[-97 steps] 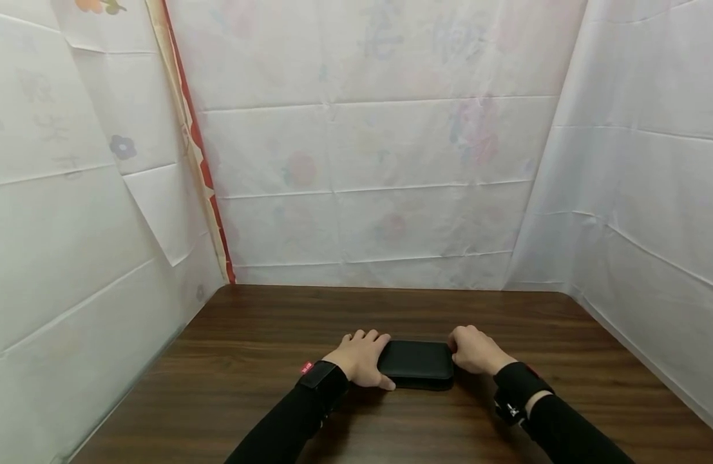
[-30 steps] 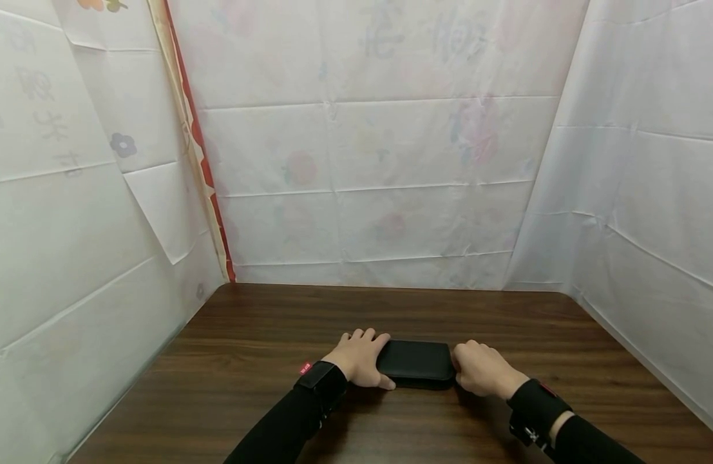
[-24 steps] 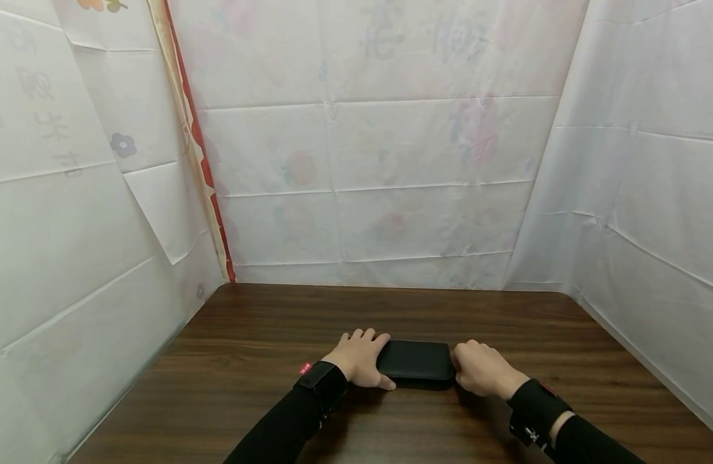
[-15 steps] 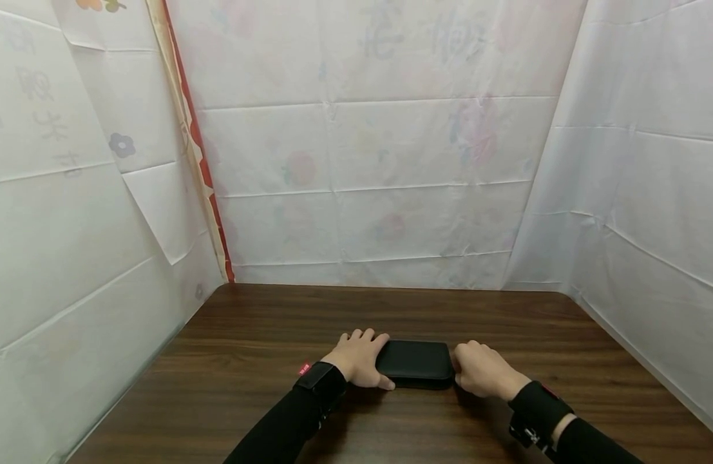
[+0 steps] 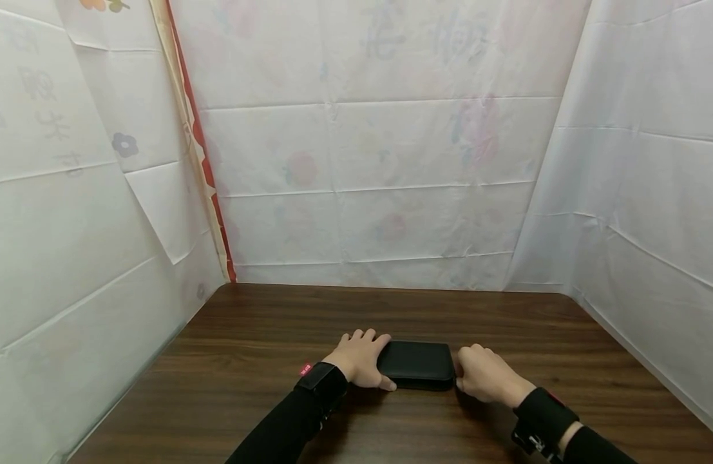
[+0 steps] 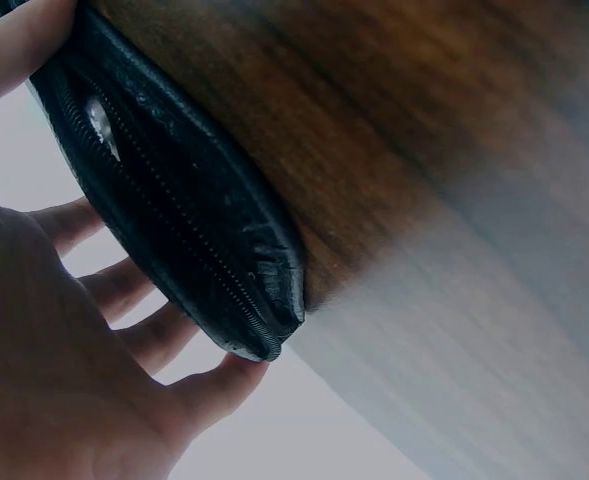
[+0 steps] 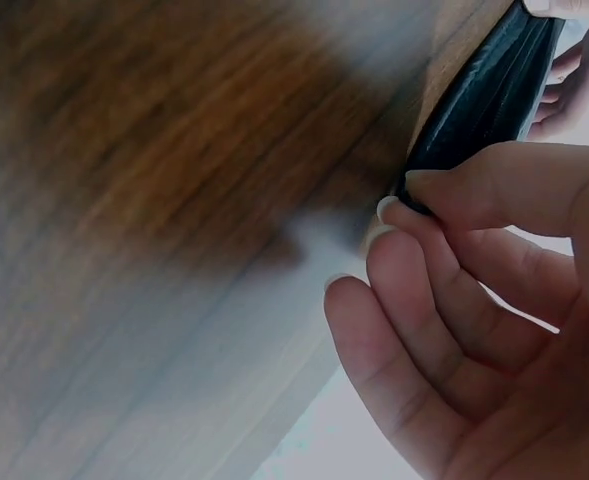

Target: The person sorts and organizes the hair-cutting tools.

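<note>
A black zip-around wallet [image 5: 417, 365] lies flat on the brown wood-grain table. My left hand [image 5: 357, 359] grips its left end, thumb along the near edge and fingers spread over the far side. The left wrist view shows the wallet's side [image 6: 189, 200], with zipper teeth running along it and a small silver piece near the thumb. At the right end is my right hand [image 5: 485, 372], its fingers curled. In the right wrist view, thumb and index finger pinch the black tip of the wallet [image 7: 484, 100]; I cannot tell whether a zipper pull is between them.
The wooden table [image 5: 263, 322] stretches out around the hands. White printed sheets [image 5: 356, 148] hang behind it and along both sides, with a red-edged strip [image 5: 194, 129] at the back left corner.
Since the oldest frame my right hand has shifted toward me and slightly to the right, and in the last half second a little farther right. The left hand and wallet stay in place.
</note>
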Action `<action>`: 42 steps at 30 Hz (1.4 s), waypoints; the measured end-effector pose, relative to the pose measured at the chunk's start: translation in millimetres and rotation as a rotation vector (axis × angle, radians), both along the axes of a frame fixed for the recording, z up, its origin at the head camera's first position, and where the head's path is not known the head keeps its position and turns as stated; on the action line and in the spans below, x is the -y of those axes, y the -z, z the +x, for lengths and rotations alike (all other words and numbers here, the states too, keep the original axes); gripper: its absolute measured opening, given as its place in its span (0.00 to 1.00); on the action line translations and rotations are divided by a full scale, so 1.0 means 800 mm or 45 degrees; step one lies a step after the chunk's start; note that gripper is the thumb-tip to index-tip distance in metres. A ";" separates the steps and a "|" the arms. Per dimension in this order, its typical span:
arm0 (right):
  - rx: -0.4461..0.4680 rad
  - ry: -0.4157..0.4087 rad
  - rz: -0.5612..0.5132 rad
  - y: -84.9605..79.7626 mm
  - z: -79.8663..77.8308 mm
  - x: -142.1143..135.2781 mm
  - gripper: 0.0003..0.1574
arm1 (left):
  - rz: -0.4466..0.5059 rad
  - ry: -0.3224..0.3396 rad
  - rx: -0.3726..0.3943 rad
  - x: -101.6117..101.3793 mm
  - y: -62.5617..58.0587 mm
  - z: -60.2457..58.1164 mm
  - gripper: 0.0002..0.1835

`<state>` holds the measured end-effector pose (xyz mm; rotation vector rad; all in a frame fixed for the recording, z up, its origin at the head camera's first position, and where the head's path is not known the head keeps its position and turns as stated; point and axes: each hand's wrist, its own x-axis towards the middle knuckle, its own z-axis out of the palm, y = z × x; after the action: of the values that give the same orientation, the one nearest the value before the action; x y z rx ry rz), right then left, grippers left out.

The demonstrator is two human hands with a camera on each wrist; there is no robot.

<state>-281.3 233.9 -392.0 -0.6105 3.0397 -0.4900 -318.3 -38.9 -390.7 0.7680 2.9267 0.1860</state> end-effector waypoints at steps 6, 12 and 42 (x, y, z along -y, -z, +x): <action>0.008 0.001 -0.012 0.000 0.004 0.002 0.18 | 0.009 -0.006 0.001 -0.001 0.000 0.000 0.50; -0.020 0.017 -0.011 0.001 0.005 0.003 0.15 | 0.013 -0.009 0.000 -0.001 -0.002 0.001 0.50; 0.027 -0.085 -0.045 0.000 0.011 0.004 0.15 | -0.005 -0.015 -0.015 -0.002 0.000 -0.001 0.50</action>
<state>-272.4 230.3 -392.0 -0.7007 2.9856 -0.5459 -319.4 -37.3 -390.9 0.7545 2.9423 0.1778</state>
